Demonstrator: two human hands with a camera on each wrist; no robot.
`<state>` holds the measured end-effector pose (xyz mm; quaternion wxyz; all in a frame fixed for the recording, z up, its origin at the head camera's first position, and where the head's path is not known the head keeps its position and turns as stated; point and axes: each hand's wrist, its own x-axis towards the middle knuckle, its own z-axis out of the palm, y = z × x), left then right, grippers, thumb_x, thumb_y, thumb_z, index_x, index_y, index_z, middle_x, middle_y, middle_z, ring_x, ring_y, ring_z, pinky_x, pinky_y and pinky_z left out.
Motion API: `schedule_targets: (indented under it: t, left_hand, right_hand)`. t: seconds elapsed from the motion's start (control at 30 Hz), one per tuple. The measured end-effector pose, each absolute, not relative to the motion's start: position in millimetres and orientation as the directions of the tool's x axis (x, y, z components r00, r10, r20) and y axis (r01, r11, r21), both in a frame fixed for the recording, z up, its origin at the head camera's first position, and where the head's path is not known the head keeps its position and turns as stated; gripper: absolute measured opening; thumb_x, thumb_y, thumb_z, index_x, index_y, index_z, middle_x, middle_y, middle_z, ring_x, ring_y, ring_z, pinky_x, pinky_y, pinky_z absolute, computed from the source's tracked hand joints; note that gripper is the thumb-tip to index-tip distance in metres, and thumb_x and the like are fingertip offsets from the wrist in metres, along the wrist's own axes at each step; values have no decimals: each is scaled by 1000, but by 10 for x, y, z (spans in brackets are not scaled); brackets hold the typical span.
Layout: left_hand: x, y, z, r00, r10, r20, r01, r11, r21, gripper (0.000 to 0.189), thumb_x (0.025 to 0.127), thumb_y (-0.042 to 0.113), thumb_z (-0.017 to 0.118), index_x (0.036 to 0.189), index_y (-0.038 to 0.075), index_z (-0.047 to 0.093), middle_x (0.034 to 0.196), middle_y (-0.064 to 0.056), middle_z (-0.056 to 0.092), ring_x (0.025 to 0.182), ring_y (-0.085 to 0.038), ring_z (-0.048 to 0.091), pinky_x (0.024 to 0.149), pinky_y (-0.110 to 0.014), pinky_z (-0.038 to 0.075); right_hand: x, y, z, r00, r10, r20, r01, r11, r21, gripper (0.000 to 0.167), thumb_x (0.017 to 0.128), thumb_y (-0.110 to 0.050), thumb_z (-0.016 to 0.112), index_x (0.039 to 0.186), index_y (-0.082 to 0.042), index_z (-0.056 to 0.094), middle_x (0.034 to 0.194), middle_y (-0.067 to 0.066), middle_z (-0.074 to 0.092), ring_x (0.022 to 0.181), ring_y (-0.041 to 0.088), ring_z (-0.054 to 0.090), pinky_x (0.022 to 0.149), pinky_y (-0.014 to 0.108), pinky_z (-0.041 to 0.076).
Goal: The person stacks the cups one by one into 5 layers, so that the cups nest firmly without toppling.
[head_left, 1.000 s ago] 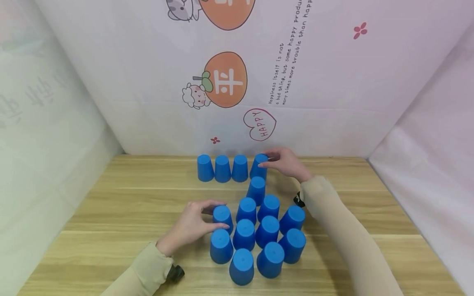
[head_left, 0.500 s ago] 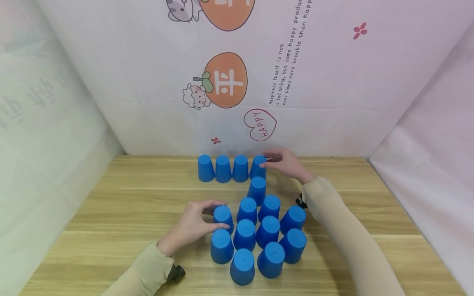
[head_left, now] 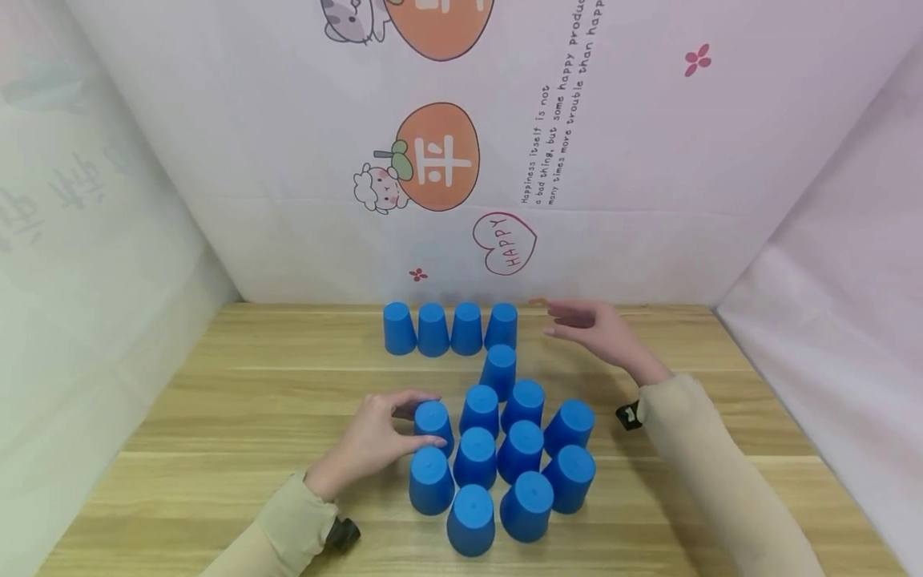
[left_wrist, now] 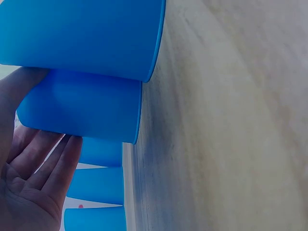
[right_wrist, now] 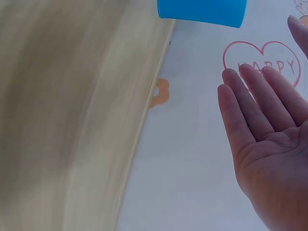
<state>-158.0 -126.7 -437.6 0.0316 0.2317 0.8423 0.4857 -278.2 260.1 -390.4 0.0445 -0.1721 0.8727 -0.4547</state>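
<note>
Several blue plastic cups stand upside down on the wooden table. My left hand (head_left: 371, 441) has its thumb and fingers around a blue cup (head_left: 433, 425) at the cluster's left side; the left wrist view shows that same cup (left_wrist: 86, 106) between thumb and fingers, rim at the tabletop. A nearer cup (head_left: 431, 481) overlaps it in front. My right hand (head_left: 594, 328) hangs in the air, fingers extended, just right of the end cup (head_left: 502, 327) in the back row. In the right wrist view the palm (right_wrist: 274, 154) holds nothing, and a cup (right_wrist: 202, 9) shows at the top edge.
Three more cups, among them the leftmost cup (head_left: 399, 328), form the back row near the printed white backdrop (head_left: 613, 256). A single cup (head_left: 499, 373) links that row to the front cluster. White cloth walls (head_left: 108, 280) flank the wooden table (head_left: 274, 385).
My right hand has let go of the back row's end cup and moved off to the right, its fingers straighter. My left hand keeps its place on its cup.
</note>
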Motion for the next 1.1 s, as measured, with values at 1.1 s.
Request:
schedule_targets:
  t: [1.1]
  left_hand:
    - [-1571, -1261, -4375, -900, 400, 174, 354, 435, 828, 54, 80, 35, 89, 126, 13, 70, 113, 8, 73, 98, -8, 70, 88, -41, 58]
  right_hand:
    - [-1608, 2811, -4278, -916, -396, 63, -275, 504, -819, 43, 85, -28, 85, 123, -12, 73, 115, -3, 73, 107, 21, 67, 93, 49, 55]
